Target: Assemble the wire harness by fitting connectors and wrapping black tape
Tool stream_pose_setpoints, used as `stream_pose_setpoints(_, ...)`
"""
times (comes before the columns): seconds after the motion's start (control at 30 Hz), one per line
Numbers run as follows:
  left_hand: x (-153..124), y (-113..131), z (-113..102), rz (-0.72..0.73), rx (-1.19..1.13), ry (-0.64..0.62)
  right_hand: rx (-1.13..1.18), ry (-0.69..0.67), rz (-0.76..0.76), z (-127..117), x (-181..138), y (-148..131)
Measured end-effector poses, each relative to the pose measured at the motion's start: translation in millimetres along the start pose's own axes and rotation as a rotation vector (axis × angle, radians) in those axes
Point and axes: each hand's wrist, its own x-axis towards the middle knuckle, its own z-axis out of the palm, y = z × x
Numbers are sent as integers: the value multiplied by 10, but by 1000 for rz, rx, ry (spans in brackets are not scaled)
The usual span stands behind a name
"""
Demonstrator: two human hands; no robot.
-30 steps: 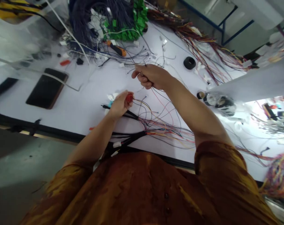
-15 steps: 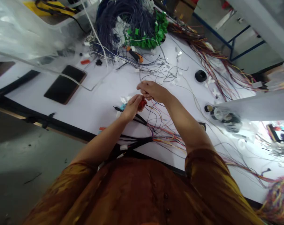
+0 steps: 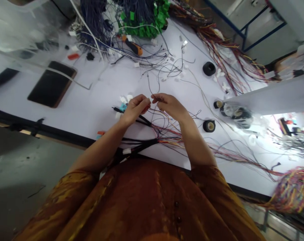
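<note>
My left hand (image 3: 136,108) is closed around a red connector (image 3: 146,108), which its fingers largely cover. Thin wires run from the connector toward the wire harness (image 3: 152,142) lying in front of me, partly wrapped in black tape. Just right of the connector, my right hand (image 3: 170,104) pinches a thin dark wire (image 3: 150,87) between thumb and fingers. A free length of that wire stands out beyond the fingertips. Beside my left hand lie a light-blue connector (image 3: 123,107) and small white connectors (image 3: 129,97).
A phone (image 3: 53,84) lies at the left. Loose wires, an orange-and-black tool (image 3: 133,46) and a bundle with green connectors (image 3: 145,30) sit at the back. Black tape rolls (image 3: 209,68) and long coloured wires (image 3: 242,160) are on the right.
My right hand has come down and turned, now gripping the wire close beside the connector. My left hand keeps its hold on the red connector. The whole view has shifted.
</note>
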Motion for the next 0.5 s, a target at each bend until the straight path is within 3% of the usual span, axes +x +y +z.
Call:
stream_pose_setpoints(0.27, 1, -33, 15, 101, 97, 4, -332, 106, -111, 253, -38, 123)
stream_pose_setpoints(0.5, 16, -18, 14, 19, 71, 108, -143, 278, -138, 311, -120, 177)
